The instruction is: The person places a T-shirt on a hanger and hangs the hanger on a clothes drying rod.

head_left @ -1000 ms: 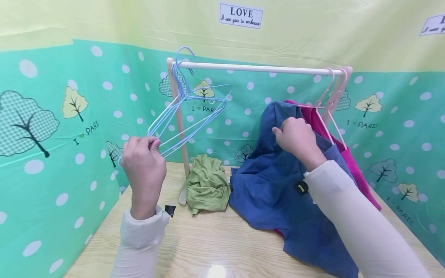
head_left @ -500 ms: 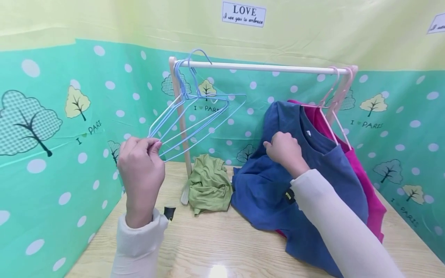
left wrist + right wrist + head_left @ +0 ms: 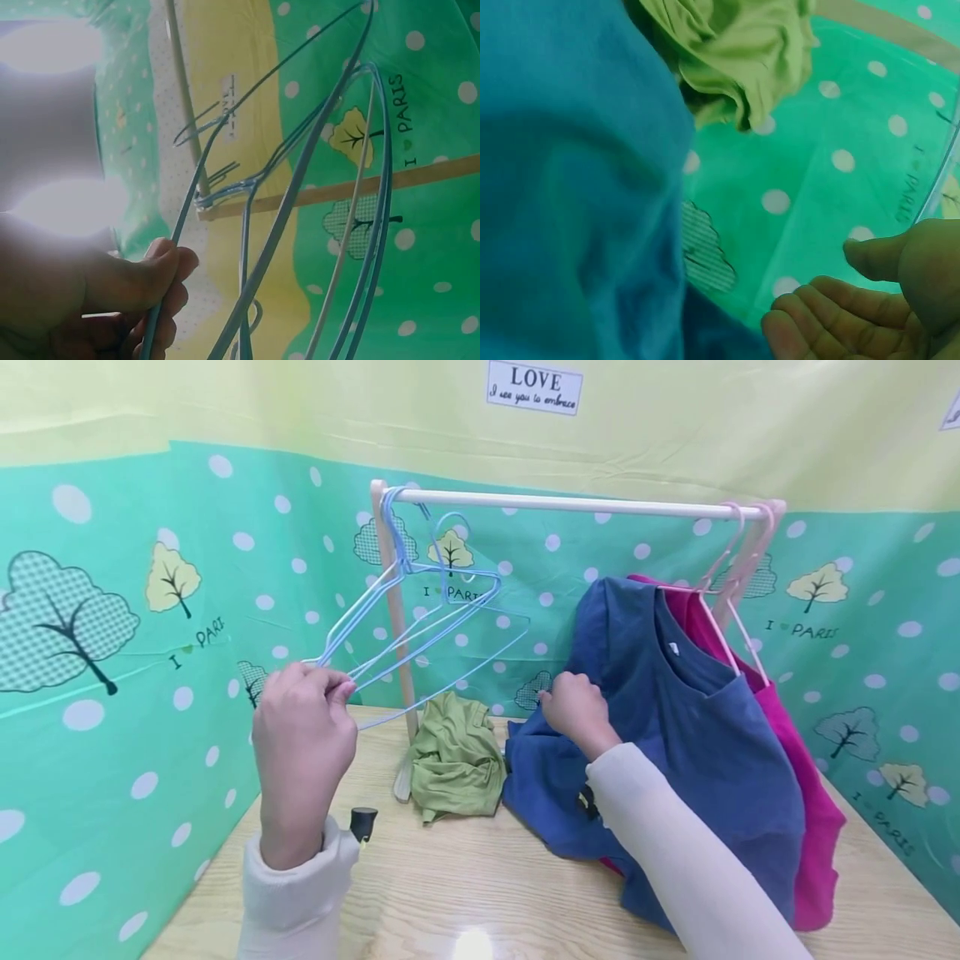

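Blue hanger (image 3: pixel 196 185), one, is pinched between the thumb and the curled fingers of the left grip (image 3: pixel 303 718), from which it is stretched toward 2 o'clock in the head view, its hook seen below the rail. Whether other wires are also touched by that grip cannot be told.

At 1 o'clock from the left grip, more wire hangers (image 3: pixel 401 562) are hooked on the white rail (image 3: pixel 570 503); at least two are made out, though an exact count is prevented by their overlap.

At 3 o'clock from the left grip, the right grip (image 3: pixel 576 703) is held in front of blue cloth; its thumb is parted from loosely bent fingers, and nothing is held. Whether the cloth is touched cannot be told.

Three garments are counted. One blue shirt (image 3: pixel 712 752) is hung just past 3 o'clock from the right grip, and one magenta garment (image 3: pixel 813 827) is partly hidden behind it. Both appear to be borne by two pink hangers (image 3: pixel 720 633), one each, hooked at the rail's 3 o'clock end. One green garment (image 3: pixel 459 760) is heaped on the tabletop (image 3: pixel 427 877), at 8 o'clock from the right grip.

The rail is carried by two wooden posts (image 3: pixel 407 689). The scene is backed by patterned cloth (image 3: pixel 180 735), on which one full "LOVE" label (image 3: pixel 534 387) is printed near 12 o'clock.
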`<state>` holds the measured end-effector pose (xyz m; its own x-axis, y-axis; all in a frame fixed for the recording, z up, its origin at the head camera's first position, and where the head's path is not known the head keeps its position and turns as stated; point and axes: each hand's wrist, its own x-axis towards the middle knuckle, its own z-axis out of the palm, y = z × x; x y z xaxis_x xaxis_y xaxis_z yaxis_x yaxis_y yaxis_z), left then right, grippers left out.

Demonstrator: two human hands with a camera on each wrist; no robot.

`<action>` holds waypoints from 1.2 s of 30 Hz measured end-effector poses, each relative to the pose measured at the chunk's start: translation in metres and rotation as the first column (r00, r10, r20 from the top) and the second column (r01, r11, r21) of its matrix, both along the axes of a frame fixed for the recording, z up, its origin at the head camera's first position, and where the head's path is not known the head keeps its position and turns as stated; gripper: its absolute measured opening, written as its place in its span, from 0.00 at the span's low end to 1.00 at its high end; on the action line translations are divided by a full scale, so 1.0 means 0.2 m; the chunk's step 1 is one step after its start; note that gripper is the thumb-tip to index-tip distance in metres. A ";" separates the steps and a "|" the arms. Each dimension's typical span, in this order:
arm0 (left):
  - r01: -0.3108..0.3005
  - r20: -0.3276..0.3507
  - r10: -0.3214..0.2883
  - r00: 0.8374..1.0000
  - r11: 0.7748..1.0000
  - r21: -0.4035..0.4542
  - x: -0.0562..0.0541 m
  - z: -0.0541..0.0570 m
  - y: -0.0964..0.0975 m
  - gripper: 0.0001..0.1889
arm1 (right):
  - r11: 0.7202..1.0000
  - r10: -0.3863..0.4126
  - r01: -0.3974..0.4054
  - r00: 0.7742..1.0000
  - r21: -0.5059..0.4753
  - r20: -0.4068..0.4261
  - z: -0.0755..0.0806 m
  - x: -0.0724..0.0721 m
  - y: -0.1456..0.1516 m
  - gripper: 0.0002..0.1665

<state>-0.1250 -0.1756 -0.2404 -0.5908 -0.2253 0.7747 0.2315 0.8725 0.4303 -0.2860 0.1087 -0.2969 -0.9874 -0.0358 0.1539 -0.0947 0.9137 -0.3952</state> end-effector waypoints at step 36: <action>-0.026 0.230 0.062 0.971 0.987 -0.156 0.07 0.01 -0.03 0.04 | 0.695 0.112 -0.026 0.991 -0.718 0.072 -0.50 0.00 -0.36 0.11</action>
<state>-0.1118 -0.1811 -0.2384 -0.7513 -0.1467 0.6435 0.1001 0.9384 0.3307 -0.2854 0.0368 -0.3960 -0.9978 -0.0258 0.0611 -0.0663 0.3438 -0.9367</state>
